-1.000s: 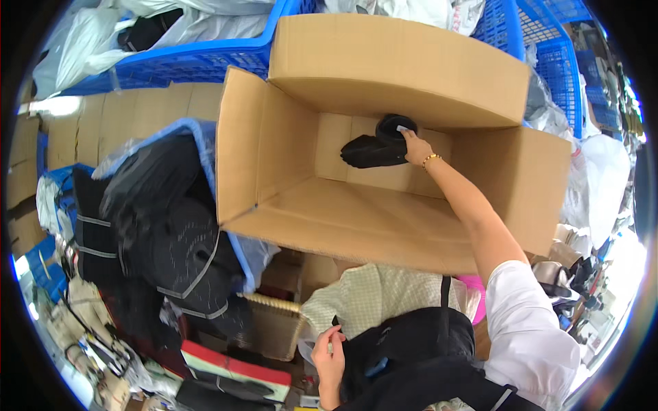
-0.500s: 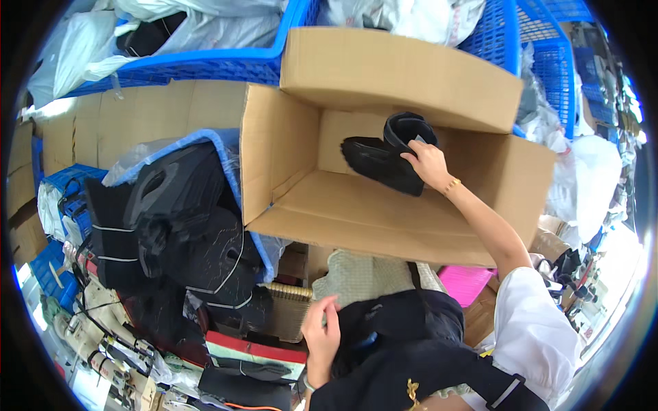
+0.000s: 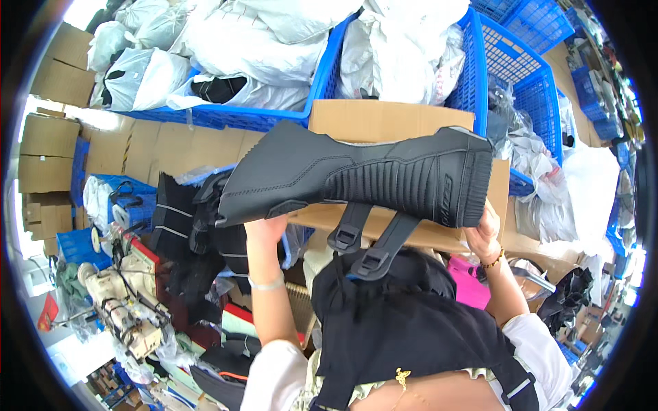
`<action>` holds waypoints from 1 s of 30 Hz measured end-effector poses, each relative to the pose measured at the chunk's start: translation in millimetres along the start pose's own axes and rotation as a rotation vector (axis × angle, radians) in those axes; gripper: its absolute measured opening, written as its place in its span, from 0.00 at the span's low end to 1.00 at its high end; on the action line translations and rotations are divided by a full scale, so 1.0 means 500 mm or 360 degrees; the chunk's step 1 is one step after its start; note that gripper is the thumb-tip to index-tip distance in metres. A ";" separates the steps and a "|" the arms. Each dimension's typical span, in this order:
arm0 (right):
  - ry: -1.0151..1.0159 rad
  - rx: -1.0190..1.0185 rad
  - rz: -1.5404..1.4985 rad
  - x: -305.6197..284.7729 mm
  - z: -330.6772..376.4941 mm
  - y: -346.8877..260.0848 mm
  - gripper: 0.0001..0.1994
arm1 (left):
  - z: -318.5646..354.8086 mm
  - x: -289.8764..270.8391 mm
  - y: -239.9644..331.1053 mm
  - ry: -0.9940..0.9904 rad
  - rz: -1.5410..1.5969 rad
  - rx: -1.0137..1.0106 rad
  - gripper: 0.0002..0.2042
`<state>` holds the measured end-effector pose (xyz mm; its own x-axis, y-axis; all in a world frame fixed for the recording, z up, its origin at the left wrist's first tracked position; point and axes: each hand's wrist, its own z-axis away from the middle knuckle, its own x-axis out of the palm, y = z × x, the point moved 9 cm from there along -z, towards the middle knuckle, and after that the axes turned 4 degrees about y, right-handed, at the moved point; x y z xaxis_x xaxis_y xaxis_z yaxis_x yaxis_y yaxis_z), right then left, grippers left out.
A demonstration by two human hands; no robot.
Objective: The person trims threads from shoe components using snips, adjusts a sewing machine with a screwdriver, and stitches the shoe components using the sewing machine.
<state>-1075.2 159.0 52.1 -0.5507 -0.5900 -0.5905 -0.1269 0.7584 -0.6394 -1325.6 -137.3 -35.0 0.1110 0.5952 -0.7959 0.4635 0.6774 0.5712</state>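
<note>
Where the black boot piece (image 3: 391,175) is: held crosswise, partly hiding the cardboard box (image 3: 391,119).
Left hand (image 3: 266,230): holding its left end from below, fingers hidden behind it.
Right hand (image 3: 485,236): gripping the lower corner of its right end.
Straps (image 3: 391,241): two, with buckles, hanging from its lower edge.

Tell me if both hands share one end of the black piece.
No, the black piece has the left hand near its left end, the right hand at its right.
</note>
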 end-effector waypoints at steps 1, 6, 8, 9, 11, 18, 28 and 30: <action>-0.0006 0.0008 0.0029 -0.016 0.019 -0.001 0.11 | 0.000 0.007 -0.032 -0.0093 0.0860 -0.0322 0.23; -0.0106 0.0148 0.0057 -0.088 0.074 0.063 0.15 | 0.086 0.090 0.069 -0.1105 0.1739 -0.0846 0.24; -0.0116 0.0227 0.0049 -0.108 0.093 0.093 0.17 | 0.147 0.112 0.158 -0.1266 0.1908 -0.0772 0.26; -0.0136 0.0360 0.0058 -0.115 0.101 0.118 0.18 | 0.171 0.131 0.191 -0.1228 0.2092 -0.0872 0.27; -0.0118 0.0449 0.0033 -0.138 0.109 0.137 0.21 | 0.209 0.166 0.224 -0.1120 0.2237 -0.1130 0.28; 0.0009 0.1298 -0.0658 -0.159 0.116 0.184 0.19 | 0.263 0.239 0.312 -0.1284 0.2097 -0.0834 0.27; -0.0099 0.1809 -0.1600 -0.102 0.016 0.294 0.16 | 0.165 0.241 0.373 -0.1364 0.3274 -0.0622 0.30; -0.0095 0.1897 -0.1550 -0.104 0.018 0.304 0.15 | 0.161 0.222 0.406 -0.1123 0.3234 -0.0672 0.32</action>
<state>-1058.3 302.4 -18.9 -0.6120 -0.7409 0.2767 0.3215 -0.5527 -0.7689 -1148.3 31.7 -23.6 0.3187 0.2748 0.9072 -0.8191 -0.4017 0.4094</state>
